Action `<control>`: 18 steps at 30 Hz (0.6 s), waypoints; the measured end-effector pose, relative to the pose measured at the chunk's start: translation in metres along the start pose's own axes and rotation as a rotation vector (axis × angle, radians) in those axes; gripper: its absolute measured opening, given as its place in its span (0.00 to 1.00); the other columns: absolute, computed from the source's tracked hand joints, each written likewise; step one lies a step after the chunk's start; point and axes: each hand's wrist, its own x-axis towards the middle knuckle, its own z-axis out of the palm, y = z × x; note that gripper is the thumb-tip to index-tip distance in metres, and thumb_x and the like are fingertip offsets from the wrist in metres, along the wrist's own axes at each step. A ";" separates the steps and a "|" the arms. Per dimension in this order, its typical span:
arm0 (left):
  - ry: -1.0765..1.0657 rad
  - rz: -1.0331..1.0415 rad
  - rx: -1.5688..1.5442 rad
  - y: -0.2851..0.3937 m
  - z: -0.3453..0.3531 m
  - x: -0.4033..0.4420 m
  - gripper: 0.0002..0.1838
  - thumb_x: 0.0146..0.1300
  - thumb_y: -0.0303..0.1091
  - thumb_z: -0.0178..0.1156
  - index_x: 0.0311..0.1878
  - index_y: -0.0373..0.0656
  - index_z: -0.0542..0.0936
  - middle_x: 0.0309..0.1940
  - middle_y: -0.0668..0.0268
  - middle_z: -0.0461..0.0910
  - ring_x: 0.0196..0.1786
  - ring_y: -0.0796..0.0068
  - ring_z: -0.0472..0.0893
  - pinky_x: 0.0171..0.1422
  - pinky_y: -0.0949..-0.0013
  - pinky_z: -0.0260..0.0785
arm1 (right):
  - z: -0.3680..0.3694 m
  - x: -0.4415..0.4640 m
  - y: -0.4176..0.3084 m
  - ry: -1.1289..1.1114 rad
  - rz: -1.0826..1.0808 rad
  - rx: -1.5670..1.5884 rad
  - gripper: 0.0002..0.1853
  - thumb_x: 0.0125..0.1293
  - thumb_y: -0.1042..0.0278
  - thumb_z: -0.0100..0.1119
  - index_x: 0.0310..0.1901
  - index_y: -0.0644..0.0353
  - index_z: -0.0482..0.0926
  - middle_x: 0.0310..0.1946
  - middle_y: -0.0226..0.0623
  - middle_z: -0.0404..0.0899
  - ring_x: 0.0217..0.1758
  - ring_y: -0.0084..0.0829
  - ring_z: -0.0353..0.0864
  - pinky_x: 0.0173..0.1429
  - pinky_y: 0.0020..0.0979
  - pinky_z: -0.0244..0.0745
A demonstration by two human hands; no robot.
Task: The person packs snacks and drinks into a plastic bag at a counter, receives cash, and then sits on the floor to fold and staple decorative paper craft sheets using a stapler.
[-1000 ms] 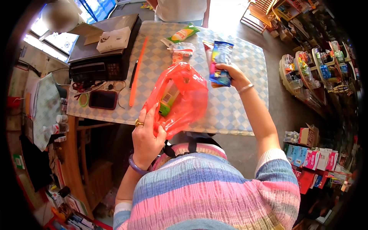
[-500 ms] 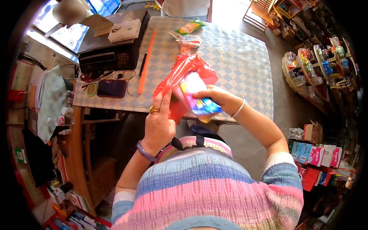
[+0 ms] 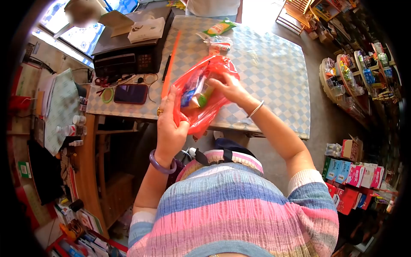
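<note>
A red plastic bag [image 3: 204, 121] hangs open at the front edge of the checkered table [image 3: 274, 85]. My left hand [image 3: 170, 124] is closed on the bag's left rim, thumb on the near side. Inside the bag lie shiny blue packets [image 3: 188, 95] beside a green package [image 3: 206, 95]. My right hand [image 3: 231, 88] reaches over the bag's right side, its fingertips partly hidden at the opening; whether it grips anything is unclear. Beyond the bag are a clear and red wrapped item [image 3: 219, 44] and a green and yellow packet [image 3: 219, 28].
A black scale [image 3: 128, 60] with a tissue box [image 3: 147, 31] stands at the left. Near it lie a phone [image 3: 131, 94], an orange stick [image 3: 171, 64] and a black pen [image 3: 167, 67]. A person in white [image 3: 213, 7] stands across the table. Shelves of goods [image 3: 359, 81] are at the right.
My right hand has brought the blue packets from the right over to the bag, and they now lie inside it. The bag's mouth has opened wider since half a second ago.
</note>
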 end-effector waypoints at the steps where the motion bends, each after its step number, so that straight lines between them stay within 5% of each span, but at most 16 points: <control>1: -0.003 -0.022 -0.028 -0.001 -0.001 0.000 0.42 0.42 0.10 0.39 0.68 0.39 0.55 0.63 0.60 0.60 0.65 0.72 0.64 0.43 0.79 0.68 | -0.010 0.006 0.001 -0.001 0.000 -0.063 0.34 0.56 0.44 0.57 0.55 0.67 0.68 0.48 0.53 0.73 0.54 0.45 0.72 0.57 0.38 0.66; 3: 0.030 -0.021 -0.007 -0.005 -0.003 0.003 0.40 0.43 0.12 0.42 0.67 0.38 0.57 0.58 0.57 0.63 0.55 0.71 0.69 0.44 0.77 0.69 | -0.021 0.011 -0.005 0.053 0.002 -0.188 0.41 0.55 0.49 0.58 0.64 0.67 0.56 0.57 0.60 0.63 0.64 0.51 0.60 0.65 0.41 0.57; 6: 0.069 -0.067 -0.002 -0.005 -0.007 0.006 0.38 0.44 0.13 0.43 0.66 0.36 0.59 0.57 0.55 0.65 0.50 0.70 0.72 0.44 0.76 0.70 | -0.041 0.022 -0.012 0.197 -0.026 -0.586 0.42 0.57 0.52 0.59 0.66 0.65 0.51 0.63 0.57 0.56 0.66 0.48 0.59 0.66 0.38 0.58; 12: 0.102 0.139 0.312 -0.007 -0.027 0.025 0.36 0.42 0.13 0.42 0.63 0.35 0.64 0.55 0.53 0.68 0.53 0.68 0.72 0.51 0.76 0.65 | -0.076 0.020 -0.052 0.429 -0.343 -0.534 0.41 0.59 0.56 0.57 0.66 0.70 0.50 0.64 0.57 0.54 0.69 0.48 0.53 0.69 0.36 0.52; 16: 0.109 0.051 0.279 0.006 -0.038 0.026 0.34 0.43 0.14 0.44 0.60 0.36 0.67 0.53 0.51 0.70 0.54 0.60 0.72 0.55 0.70 0.65 | -0.091 -0.008 -0.089 0.368 -0.351 -0.336 0.39 0.58 0.61 0.59 0.65 0.72 0.51 0.64 0.55 0.56 0.69 0.46 0.55 0.63 0.37 0.63; 18: 0.124 0.170 0.459 -0.002 -0.040 0.025 0.33 0.44 0.14 0.45 0.60 0.38 0.68 0.52 0.51 0.70 0.53 0.56 0.73 0.54 0.67 0.66 | -0.090 -0.011 -0.083 0.374 -0.391 -0.349 0.40 0.57 0.61 0.59 0.63 0.75 0.51 0.62 0.61 0.56 0.68 0.51 0.54 0.67 0.40 0.56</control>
